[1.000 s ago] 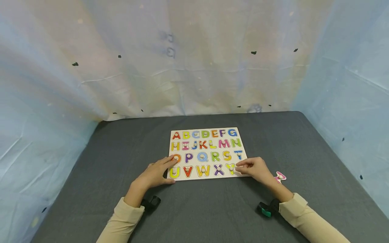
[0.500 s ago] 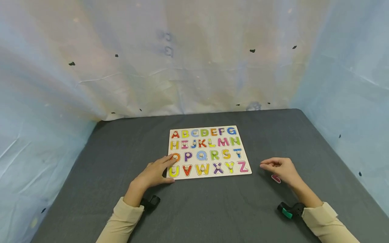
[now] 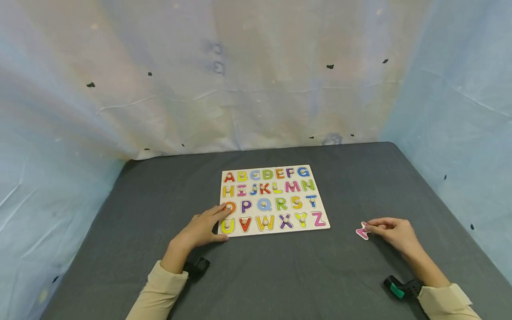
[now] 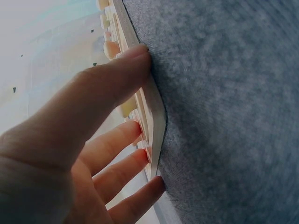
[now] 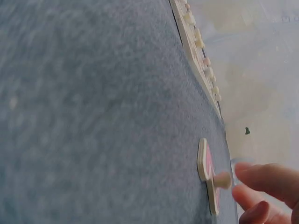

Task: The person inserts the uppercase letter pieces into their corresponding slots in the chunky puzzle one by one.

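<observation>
A wooden alphabet puzzle board (image 3: 256, 215) with knobbed letter pieces lies on the dark cloth. My left hand (image 3: 203, 227) rests on its lower left corner, fingers spread over the O and U, thumb along the near edge. In the left wrist view, the thumb (image 4: 112, 70) touches the board's edge. Right of the board, the pink letter Z puzzle piece (image 3: 362, 231) lies on the cloth. My right hand (image 3: 394, 233) is beside it, fingertips bent toward its knob (image 5: 223, 180); the right wrist view shows a small gap between them. The bottom-right Z slot (image 3: 318, 219) has no knob.
A dark grey cloth (image 3: 280, 275) covers the table. Pale sheet walls (image 3: 256, 80) stand behind and on both sides. Each wrist wears a black camera mount, the right one (image 3: 402, 289) with a green part.
My right hand has moved right, away from the board's Y and Z corner, to the pink Z piece, and the Z slot has come into view. My left hand has stayed on the board.
</observation>
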Demonstrator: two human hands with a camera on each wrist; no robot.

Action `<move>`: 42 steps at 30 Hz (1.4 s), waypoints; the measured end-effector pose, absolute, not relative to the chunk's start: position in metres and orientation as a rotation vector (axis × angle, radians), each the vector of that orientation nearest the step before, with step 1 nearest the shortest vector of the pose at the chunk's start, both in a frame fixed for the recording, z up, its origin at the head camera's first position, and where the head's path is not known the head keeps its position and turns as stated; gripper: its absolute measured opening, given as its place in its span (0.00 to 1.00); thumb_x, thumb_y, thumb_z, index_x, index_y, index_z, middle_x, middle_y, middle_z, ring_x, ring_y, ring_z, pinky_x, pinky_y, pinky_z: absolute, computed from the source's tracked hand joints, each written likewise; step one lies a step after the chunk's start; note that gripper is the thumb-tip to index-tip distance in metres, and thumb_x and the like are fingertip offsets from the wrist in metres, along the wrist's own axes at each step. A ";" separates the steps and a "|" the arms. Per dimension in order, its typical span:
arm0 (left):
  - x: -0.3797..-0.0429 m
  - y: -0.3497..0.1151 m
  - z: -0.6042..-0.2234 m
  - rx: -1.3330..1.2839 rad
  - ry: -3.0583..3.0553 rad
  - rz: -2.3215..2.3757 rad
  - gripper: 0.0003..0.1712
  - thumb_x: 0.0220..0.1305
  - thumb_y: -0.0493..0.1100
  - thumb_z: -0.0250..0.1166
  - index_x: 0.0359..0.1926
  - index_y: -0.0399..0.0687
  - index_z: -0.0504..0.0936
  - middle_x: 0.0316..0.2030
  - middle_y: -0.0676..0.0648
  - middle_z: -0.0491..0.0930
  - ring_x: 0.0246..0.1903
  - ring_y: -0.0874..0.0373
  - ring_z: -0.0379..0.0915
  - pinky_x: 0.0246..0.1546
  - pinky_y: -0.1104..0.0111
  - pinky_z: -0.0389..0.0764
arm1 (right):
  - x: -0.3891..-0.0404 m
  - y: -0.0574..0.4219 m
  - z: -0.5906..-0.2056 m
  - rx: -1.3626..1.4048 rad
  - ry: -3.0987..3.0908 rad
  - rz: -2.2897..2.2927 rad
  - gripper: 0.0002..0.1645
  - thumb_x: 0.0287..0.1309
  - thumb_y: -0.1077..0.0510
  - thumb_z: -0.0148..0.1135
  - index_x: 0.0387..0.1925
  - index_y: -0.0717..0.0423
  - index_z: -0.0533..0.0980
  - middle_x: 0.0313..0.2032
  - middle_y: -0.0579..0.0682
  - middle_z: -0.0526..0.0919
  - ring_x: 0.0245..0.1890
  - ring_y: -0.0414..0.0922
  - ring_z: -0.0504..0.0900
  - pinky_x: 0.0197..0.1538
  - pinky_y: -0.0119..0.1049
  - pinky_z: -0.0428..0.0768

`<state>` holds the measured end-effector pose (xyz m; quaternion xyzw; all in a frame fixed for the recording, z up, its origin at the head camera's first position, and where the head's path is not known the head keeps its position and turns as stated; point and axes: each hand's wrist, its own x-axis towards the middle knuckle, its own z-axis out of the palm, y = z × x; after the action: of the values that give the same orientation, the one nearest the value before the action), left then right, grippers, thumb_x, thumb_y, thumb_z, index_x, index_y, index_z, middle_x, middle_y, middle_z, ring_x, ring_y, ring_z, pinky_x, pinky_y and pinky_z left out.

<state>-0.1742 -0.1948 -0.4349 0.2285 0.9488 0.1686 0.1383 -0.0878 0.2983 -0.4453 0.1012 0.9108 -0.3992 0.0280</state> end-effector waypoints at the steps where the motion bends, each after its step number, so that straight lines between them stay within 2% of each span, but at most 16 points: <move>1: -0.174 -0.195 -0.435 0.666 2.748 0.491 0.46 0.54 0.51 0.72 0.71 0.50 0.63 0.74 0.44 0.58 0.71 0.40 0.58 0.62 0.39 0.61 | -0.087 0.299 -0.446 0.318 2.809 -1.225 0.24 0.57 0.49 0.67 0.45 0.66 0.82 0.18 0.27 0.78 0.22 0.28 0.66 0.26 0.28 0.66; 5: -0.175 -0.196 -0.437 0.697 2.767 0.496 0.45 0.53 0.51 0.72 0.71 0.49 0.64 0.74 0.43 0.59 0.70 0.40 0.60 0.61 0.39 0.64 | -0.087 0.302 -0.447 0.310 2.789 -1.214 0.25 0.56 0.49 0.68 0.45 0.67 0.82 0.17 0.30 0.75 0.20 0.30 0.63 0.25 0.29 0.64; 11: -0.175 -0.197 -0.438 0.709 2.773 0.494 0.45 0.53 0.51 0.73 0.71 0.49 0.64 0.73 0.43 0.59 0.70 0.39 0.60 0.60 0.39 0.64 | -0.087 0.301 -0.449 0.327 2.771 -1.198 0.24 0.56 0.48 0.68 0.44 0.66 0.83 0.18 0.30 0.78 0.22 0.30 0.64 0.26 0.29 0.65; 19: -0.174 -0.196 -0.436 0.696 2.757 0.495 0.45 0.54 0.52 0.72 0.71 0.49 0.64 0.74 0.44 0.59 0.70 0.39 0.60 0.61 0.39 0.63 | -0.093 0.296 -0.452 0.249 2.868 -1.176 0.18 0.55 0.52 0.68 0.39 0.64 0.84 0.17 0.30 0.78 0.20 0.29 0.63 0.26 0.28 0.65; 26: -0.174 -0.195 -0.437 0.697 2.752 0.502 0.45 0.54 0.52 0.72 0.71 0.50 0.64 0.74 0.44 0.58 0.70 0.40 0.60 0.61 0.39 0.62 | -0.098 0.297 -0.452 0.059 2.940 -1.186 0.14 0.55 0.59 0.68 0.39 0.67 0.84 0.16 0.33 0.69 0.17 0.28 0.61 0.23 0.28 0.62; 30: -0.175 -0.196 -0.436 0.689 2.754 0.498 0.46 0.54 0.52 0.72 0.71 0.50 0.64 0.74 0.44 0.58 0.71 0.40 0.58 0.62 0.39 0.62 | -0.099 0.298 -0.452 -0.043 3.011 -1.135 0.09 0.52 0.63 0.69 0.35 0.65 0.85 0.17 0.33 0.70 0.17 0.27 0.61 0.22 0.27 0.62; 36: -0.174 -0.196 -0.435 0.683 2.753 0.493 0.45 0.54 0.52 0.72 0.71 0.50 0.64 0.74 0.44 0.58 0.71 0.39 0.58 0.62 0.39 0.62 | -0.101 0.297 -0.449 -0.171 3.014 -1.114 0.09 0.50 0.63 0.70 0.35 0.62 0.84 0.20 0.33 0.69 0.17 0.26 0.60 0.21 0.27 0.60; 42: -0.174 -0.195 -0.434 0.683 2.739 0.499 0.46 0.55 0.52 0.72 0.71 0.49 0.63 0.74 0.44 0.58 0.70 0.39 0.59 0.62 0.38 0.61 | -0.103 0.295 -0.449 -0.250 3.031 -1.112 0.03 0.50 0.64 0.70 0.29 0.60 0.84 0.18 0.32 0.68 0.16 0.25 0.60 0.20 0.26 0.61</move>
<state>-0.1737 -0.1948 -0.4343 0.2359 0.9465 0.1725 0.1371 -0.1026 0.2951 -0.4485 -0.0773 0.9349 -0.3430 -0.0481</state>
